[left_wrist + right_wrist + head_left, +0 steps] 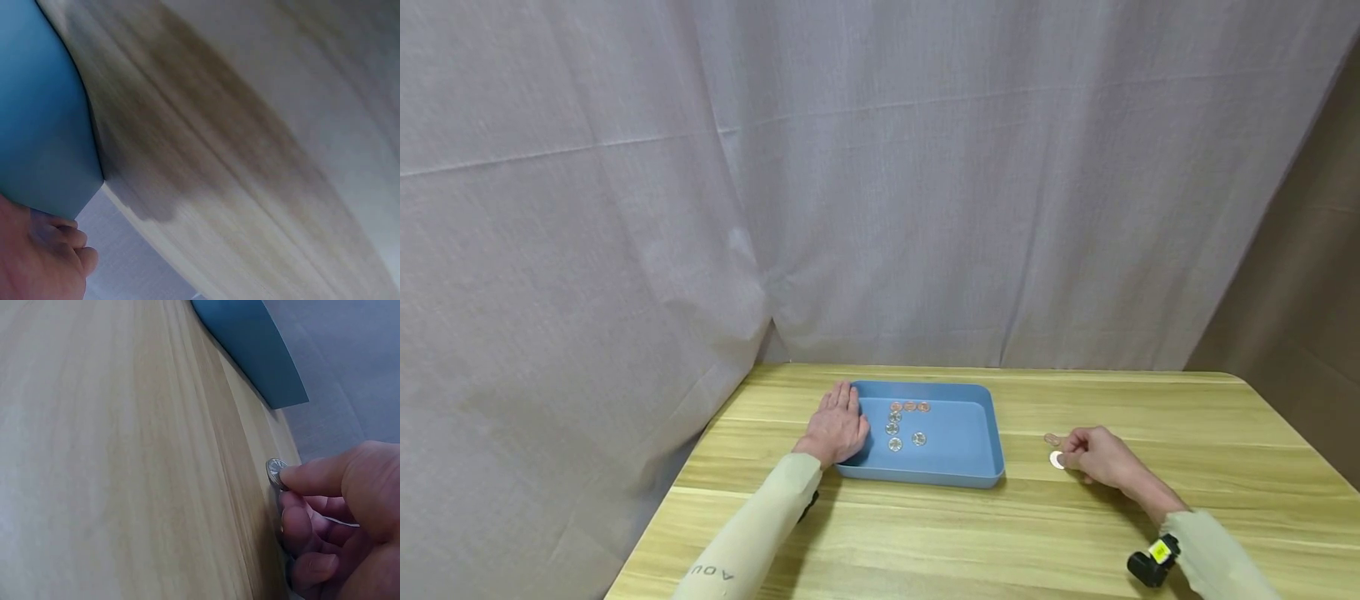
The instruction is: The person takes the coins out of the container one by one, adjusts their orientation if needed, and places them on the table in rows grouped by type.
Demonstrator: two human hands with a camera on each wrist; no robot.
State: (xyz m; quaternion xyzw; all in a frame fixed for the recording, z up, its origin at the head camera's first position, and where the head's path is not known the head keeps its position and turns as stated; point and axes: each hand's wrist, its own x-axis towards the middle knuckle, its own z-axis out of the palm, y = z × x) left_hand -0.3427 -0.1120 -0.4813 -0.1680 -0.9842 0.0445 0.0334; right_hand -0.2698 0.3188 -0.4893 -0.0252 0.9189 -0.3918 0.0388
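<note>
Pinching a silver coin (pixel 275 470) by its edge, the right hand (pixel 1101 457) sits right of the blue tray (pixel 917 478), beside a copper coin (pixel 1052 439); the left hand (pixel 837 425) rests straight-fingered on the tray's left side. So slight a hold could slip. Only the head view shows the tray's coins (pixel 919 438); the right wrist view reveals the pinched coin's tilt.

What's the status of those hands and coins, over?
Left hand on left edge of blue tray. Right hand pinching silver coin outside it. Tray's right wall stands between that coin and coins inside.
</note>
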